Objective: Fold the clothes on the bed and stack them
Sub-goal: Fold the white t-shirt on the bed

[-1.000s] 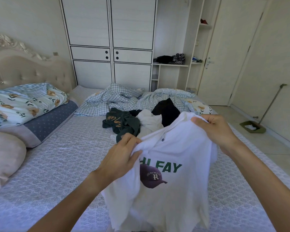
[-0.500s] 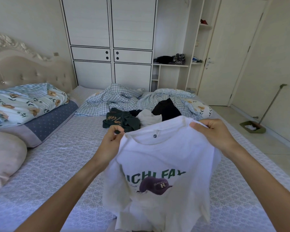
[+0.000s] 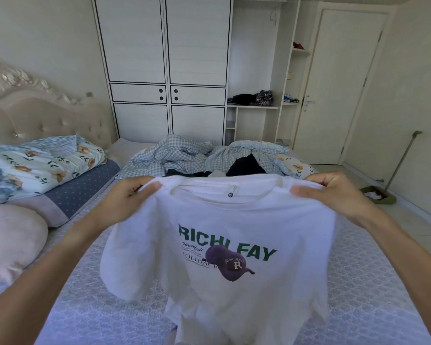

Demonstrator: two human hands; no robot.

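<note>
- Head view: white T-shirt [image 3: 234,245] was held up in the air above the bed [image 3: 97,307], front print facing the camera, collar at the top.
- Left hand [image 3: 125,197] gripped the T-shirt's left shoulder, fingers curled over the fabric edge, thumb on the near side.
- Right hand [image 3: 334,192] gripped the T-shirt's right shoulder the same way, fingers curled over the top, thumb pressing the front.
- T-shirt was spread between the two hands, neckline roughly level. One sleeve drooped below the left hand; the hem hung down toward the bottom edge of the view, partly bunched.
- Print on the T-shirt: green letters "RICHLFAY", a purple cap [image 3: 230,263] overlapping them, smaller text underneath too blurred to read.
- Behind the T-shirt's collar, farther up the bed: pile of unfolded clothes, with a black garment [image 3: 245,165] showing and a dark green one mostly hidden by the T-shirt.
- Behind that pile: crumpled blue checked quilt [image 3: 174,155].
- Left of the T-shirt: floral pillow [image 3: 42,160] stacked on a blue dotted pillow [image 3: 85,188], and a pink cushion [image 3: 10,242] nearer the camera.
- Beyond the T-shirt, past the bed's far end: white wardrobe [image 3: 164,58] with open shelves beside it.
- Right of the T-shirt, on the floor: green dustpan [image 3: 378,195] with a long handle.
</note>
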